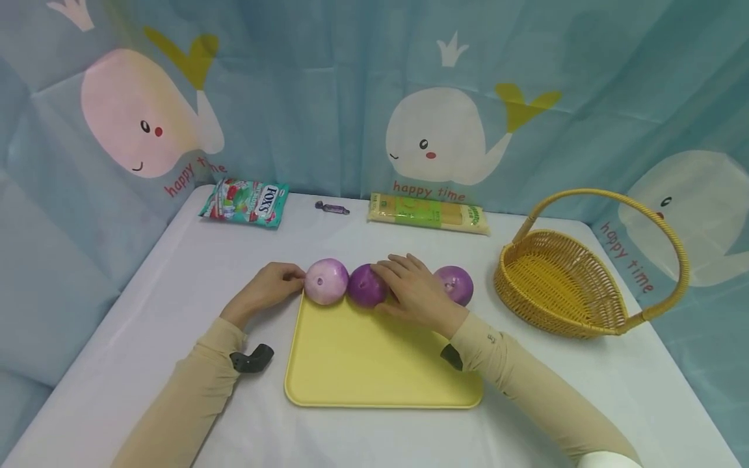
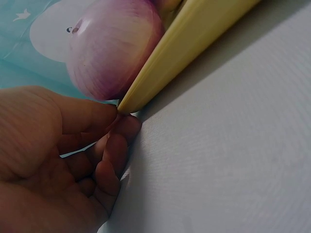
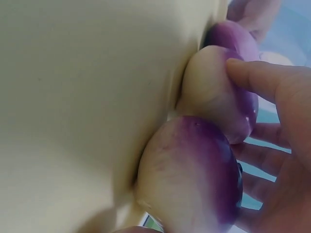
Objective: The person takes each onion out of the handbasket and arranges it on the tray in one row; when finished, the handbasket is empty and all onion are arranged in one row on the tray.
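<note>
Three round purple-and-white onions stand in a row along the back edge of a yellow tray [image 1: 383, 364]. My left hand [image 1: 270, 286] is at the tray's back left corner, beside the paler left onion [image 1: 328, 281]. In the left wrist view, its thumb and index finger pinch the tray corner [image 2: 133, 99] under that onion. My right hand [image 1: 418, 289] grips the darker middle onion [image 1: 364, 286]; the right wrist view has the thumb on its near side and the fingers behind. The right onion [image 1: 459, 285] sits close to this hand, partly hidden by it.
A wicker basket [image 1: 562, 279] with a tall handle stands at the right. Along the back lie a FOX'S candy bag [image 1: 246, 203], a small wrapped candy [image 1: 332, 208] and a yellow-green noodle packet [image 1: 428, 213]. Behind the white table hangs a blue curtain [image 1: 328, 97].
</note>
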Demonstrator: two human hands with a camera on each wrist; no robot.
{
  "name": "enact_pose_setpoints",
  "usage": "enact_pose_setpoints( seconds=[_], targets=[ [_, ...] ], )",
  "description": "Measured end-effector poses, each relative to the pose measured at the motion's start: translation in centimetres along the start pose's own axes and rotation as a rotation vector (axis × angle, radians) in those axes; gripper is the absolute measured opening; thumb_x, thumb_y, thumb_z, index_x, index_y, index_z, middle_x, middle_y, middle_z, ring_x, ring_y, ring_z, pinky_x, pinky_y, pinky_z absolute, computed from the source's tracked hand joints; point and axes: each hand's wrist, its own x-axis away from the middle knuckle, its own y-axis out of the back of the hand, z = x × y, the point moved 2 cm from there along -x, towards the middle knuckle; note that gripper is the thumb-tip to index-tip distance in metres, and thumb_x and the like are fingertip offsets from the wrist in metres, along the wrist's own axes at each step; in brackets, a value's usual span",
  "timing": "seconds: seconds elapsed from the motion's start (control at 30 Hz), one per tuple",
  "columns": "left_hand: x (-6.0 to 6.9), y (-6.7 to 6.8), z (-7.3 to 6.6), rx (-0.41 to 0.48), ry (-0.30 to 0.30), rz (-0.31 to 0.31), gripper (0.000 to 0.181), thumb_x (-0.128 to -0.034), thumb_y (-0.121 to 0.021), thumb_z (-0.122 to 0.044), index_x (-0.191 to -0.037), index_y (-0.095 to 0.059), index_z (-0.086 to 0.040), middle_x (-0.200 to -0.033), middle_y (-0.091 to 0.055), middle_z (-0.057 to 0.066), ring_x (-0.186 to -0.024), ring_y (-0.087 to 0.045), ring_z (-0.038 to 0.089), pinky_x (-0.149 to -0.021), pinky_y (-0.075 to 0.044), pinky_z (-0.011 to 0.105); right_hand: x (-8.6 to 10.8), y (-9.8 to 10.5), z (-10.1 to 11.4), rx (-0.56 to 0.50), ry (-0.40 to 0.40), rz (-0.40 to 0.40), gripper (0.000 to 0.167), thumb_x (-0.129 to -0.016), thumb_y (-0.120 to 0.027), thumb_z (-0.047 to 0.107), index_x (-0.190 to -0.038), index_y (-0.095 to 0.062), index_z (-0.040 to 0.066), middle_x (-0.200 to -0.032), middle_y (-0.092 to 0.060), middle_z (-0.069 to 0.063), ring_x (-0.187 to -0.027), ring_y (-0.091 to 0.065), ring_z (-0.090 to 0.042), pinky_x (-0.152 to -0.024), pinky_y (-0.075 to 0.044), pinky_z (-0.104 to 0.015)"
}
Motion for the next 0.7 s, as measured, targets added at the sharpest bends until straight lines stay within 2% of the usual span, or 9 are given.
enact_pose_setpoints(
  seconds=[0.3, 0.43, 0.6, 0.7],
  targets=[
    [0.0, 0.0, 0.0, 0.001, 0.018, 0.005, 0.025, -0.0948, -0.056, -0.018, -0.109, -0.069, -0.002, -0.104, -0.069, 0.015, -0.099, -0.058, 0.027, -0.096, -0.046, 0.049, -0.1, 0.0, -0.1, 0.003, -0.016, -0.017, 0.073, -0.08, -0.078, 0.041, -0.14, -0.05, 0.008, -0.136, -0.059, -0.012, -0.133, -0.05, -0.032, -0.115, -0.034, -0.052],
    [0.0, 0.0, 0.0, -0.001, 0.023, 0.007, 0.025, -0.0948, -0.056, -0.019, -0.109, -0.069, -0.002, -0.105, -0.069, 0.016, -0.1, -0.058, 0.028, -0.097, -0.046, 0.05, 0.3, 0.2, -0.3, -0.029, -0.024, -0.033, 0.073, -0.081, -0.078, 0.039, -0.141, -0.049, 0.009, -0.139, -0.056, -0.013, -0.134, -0.048, -0.034, -0.115, -0.032, -0.053],
    [0.1, 0.2, 0.1, -0.002, 0.024, 0.002, 0.025, -0.0956, -0.055, -0.019, -0.108, -0.069, -0.003, -0.104, -0.07, 0.015, -0.101, -0.059, 0.029, -0.098, -0.046, 0.051, 1.6, 1.3, -1.3, -0.101, -0.105, -0.052, 0.072, -0.082, -0.076, 0.038, -0.142, -0.048, 0.009, -0.142, -0.052, -0.015, -0.138, -0.043, -0.034, -0.118, -0.027, -0.054],
    [0.2, 0.4, 0.1, -0.019, 0.011, -0.026, 0.025, -0.098, -0.053, -0.019, -0.109, -0.069, -0.003, -0.102, -0.07, 0.013, -0.098, -0.06, 0.027, -0.094, -0.048, 0.048, 2.9, 2.3, -2.3, -0.118, -0.158, -0.1, 0.07, -0.083, -0.075, 0.039, -0.141, -0.049, 0.007, -0.142, -0.052, -0.018, -0.138, -0.043, -0.036, -0.117, -0.027, -0.057]
  ],
)
